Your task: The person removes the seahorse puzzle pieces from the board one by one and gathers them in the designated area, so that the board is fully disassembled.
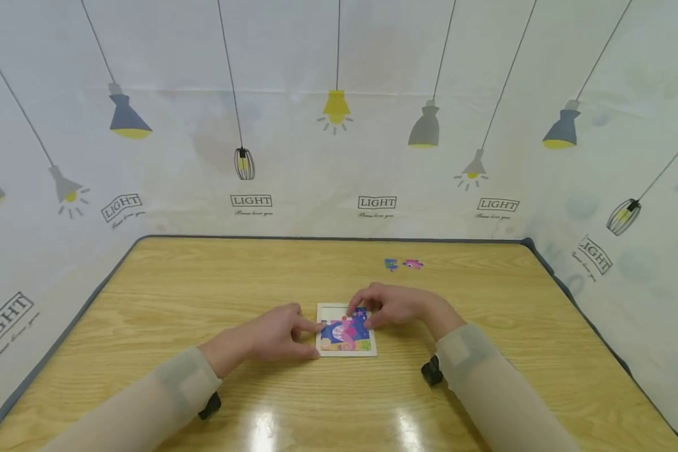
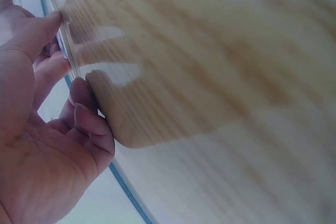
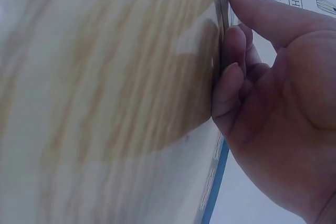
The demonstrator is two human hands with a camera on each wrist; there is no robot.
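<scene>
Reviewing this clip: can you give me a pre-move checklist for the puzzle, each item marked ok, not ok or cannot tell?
1. Tray lying flat on the table: ok.
2. Left hand touching the tray's left edge: ok.
3. Right hand holding a piece: cannot tell; its fingers are over the tray's upper right.
4. Tray filled: not ok, a bare gap shows at upper left.
5. Loose pieces in sight: ok, a blue-green piece and a pink piece lie beyond the tray.
6. Placed pieces fully seated: cannot tell.
</scene>
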